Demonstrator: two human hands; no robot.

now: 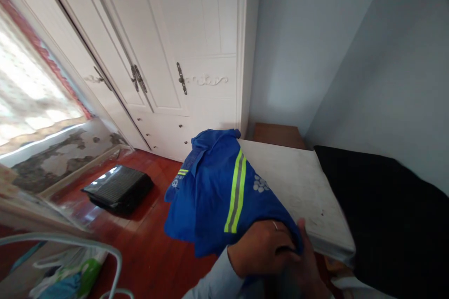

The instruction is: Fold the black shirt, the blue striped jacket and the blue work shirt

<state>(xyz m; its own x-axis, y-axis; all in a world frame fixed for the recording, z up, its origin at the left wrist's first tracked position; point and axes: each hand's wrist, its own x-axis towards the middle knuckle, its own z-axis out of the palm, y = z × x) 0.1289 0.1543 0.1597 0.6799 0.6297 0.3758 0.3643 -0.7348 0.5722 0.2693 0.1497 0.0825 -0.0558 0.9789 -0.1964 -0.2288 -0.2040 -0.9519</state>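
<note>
A blue work jacket with a yellow and grey reflective stripe and white printed marks hangs partly over the edge of a white mattress-like surface. My left hand, in a light blue sleeve, is closed on the near end of the jacket, with its knuckles upward. Just right of it, my right hand grips the same gathered cloth at the jacket's right edge. Its lower part is blurred, and some fingers are hidden behind the fabric.
A white wardrobe stands ahead. On the red floor lies a black folded case. At lower left, a pale metal rail curves before some clothes. Black cloth covers something at right, near a brown wooden box.
</note>
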